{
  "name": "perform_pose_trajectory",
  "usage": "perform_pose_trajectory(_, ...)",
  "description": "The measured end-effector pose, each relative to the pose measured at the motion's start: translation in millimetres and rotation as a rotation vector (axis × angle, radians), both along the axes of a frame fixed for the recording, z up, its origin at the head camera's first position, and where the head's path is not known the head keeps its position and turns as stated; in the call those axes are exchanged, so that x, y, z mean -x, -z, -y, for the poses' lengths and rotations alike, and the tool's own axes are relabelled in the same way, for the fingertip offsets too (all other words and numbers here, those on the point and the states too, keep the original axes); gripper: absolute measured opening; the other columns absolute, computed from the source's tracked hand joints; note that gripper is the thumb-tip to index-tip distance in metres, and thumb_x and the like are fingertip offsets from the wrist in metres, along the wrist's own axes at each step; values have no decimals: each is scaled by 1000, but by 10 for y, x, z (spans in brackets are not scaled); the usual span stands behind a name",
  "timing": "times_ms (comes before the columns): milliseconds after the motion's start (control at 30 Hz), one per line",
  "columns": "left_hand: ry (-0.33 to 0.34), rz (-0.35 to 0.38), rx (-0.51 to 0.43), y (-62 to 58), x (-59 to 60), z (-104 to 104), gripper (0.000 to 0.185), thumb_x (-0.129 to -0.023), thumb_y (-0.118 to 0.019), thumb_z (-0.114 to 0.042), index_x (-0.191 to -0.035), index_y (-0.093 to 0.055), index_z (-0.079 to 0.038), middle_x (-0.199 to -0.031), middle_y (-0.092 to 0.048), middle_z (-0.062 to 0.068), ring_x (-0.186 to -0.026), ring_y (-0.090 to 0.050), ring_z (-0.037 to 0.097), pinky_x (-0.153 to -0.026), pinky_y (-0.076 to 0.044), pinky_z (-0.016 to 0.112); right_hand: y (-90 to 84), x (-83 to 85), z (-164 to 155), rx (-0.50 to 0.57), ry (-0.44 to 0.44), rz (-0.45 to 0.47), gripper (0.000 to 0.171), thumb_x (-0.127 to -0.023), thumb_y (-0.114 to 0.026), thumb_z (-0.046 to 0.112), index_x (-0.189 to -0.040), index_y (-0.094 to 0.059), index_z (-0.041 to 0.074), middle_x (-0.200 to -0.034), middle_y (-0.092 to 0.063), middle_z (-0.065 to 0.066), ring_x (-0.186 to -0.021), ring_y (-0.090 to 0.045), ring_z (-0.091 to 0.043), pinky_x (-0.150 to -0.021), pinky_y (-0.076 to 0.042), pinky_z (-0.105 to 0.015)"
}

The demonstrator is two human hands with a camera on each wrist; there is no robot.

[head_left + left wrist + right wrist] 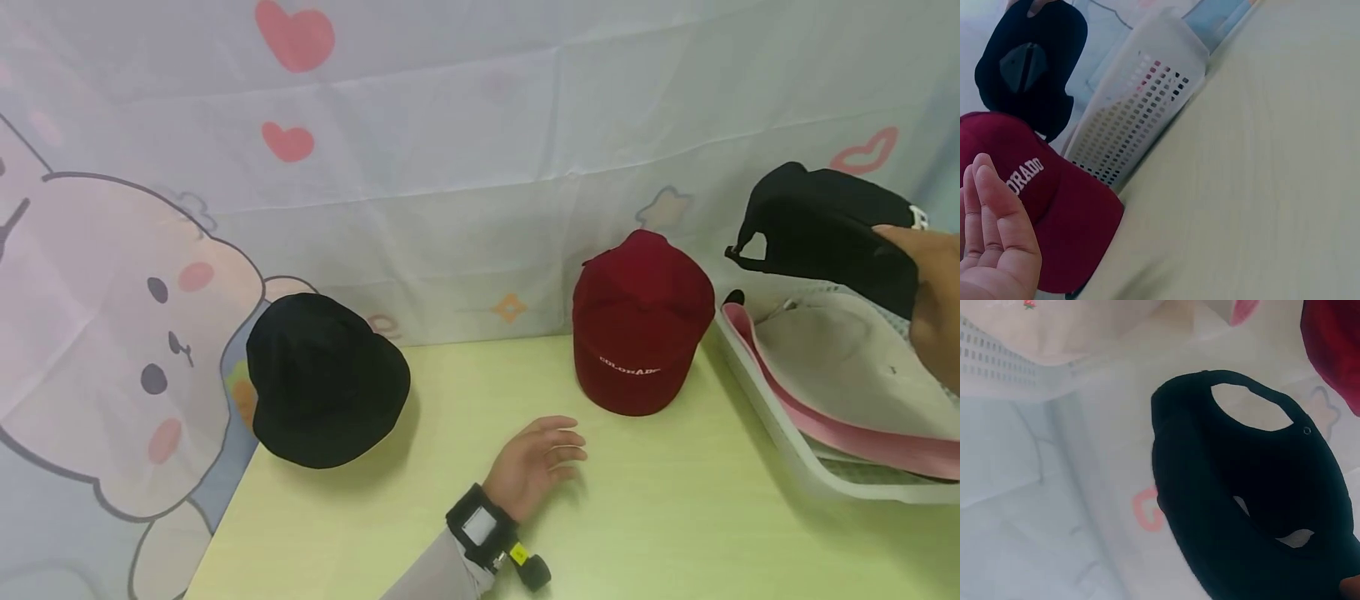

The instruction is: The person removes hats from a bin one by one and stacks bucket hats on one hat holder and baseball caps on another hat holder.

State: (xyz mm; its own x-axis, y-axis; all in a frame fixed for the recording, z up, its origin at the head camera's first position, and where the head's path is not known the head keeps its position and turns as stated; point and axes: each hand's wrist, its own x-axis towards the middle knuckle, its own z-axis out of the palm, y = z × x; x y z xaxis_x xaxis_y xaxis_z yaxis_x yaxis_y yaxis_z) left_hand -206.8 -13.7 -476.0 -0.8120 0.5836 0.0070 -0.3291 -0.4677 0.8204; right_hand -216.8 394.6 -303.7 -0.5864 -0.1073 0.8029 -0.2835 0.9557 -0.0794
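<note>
My right hand (pixel 933 300) grips a black cap (pixel 825 229) and holds it in the air above a white basket (pixel 787 442). The right wrist view shows that cap (pixel 1254 500) from behind, with its strap opening facing up. My left hand (pixel 536 465) rests open on the yellow-green table (pixel 675 517), fingers relaxed, a short way in front of a dark red cap (pixel 637 333) with white lettering. In the left wrist view the fingers (pixel 994 219) lie just beside the red cap (pixel 1066 225). A black bucket hat (pixel 322 379) sits at the table's left.
The white perforated basket (pixel 1135 106) at the right holds a beige hat (pixel 847 367) and a pink one (pixel 862 433). A cartoon-printed cloth (pixel 450 167) hangs behind the table. The table's left edge runs beside the bucket hat.
</note>
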Motion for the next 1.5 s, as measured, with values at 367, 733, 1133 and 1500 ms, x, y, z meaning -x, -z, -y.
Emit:
perform_pose_trajectory(367, 59, -53, -47, -221, -77, -98, 34, -106, -32, -10, -123, -60, -19, -107, -72, -10, -99, -68, 7, -85, -54, 22, -34, -97, 122, 69, -58, -89, 43, -106, -30, 9, -139, -58, 4, -127, -62, -34, -94, -55, -52, -118, -40, -34)
perform_pose_trajectory(733, 93, -114, -109, -315, -119, -249, 35, -103, -35, -9, -120, -63, -20, -109, -72, -8, -99, -67, 9, -82, -54, 23, -107, -142, 232, 86, -73, -176, 40, -108, -35, 17, -133, -62, 1, -115, -64, -36, -91, -58, -55, -114, -33, -16)
perform_pose_trajectory(1133, 75, -157, -165, -631, -70, -232, 36, -101, -34, -10, -121, -62, -19, -110, -70, -6, -99, -65, 11, -82, -53, 23, -153, -170, 423, 145, -95, -209, 41, -106, -35, 13, -136, -61, 5, -122, -64, -33, -102, -58, -59, -115, -44, -42)
perform_pose_trajectory(1500, 30, -176, -231, -967, -52, -258, 38, -100, -30, -12, -122, -61, -17, -108, -69, -5, -96, -64, 11, -83, -52, 23, -233, -194, 701, 214, -191, -282, 37, -102, -41, 8, -129, -65, -2, -120, -65, -34, -107, -60, -57, -111, -46, -50)
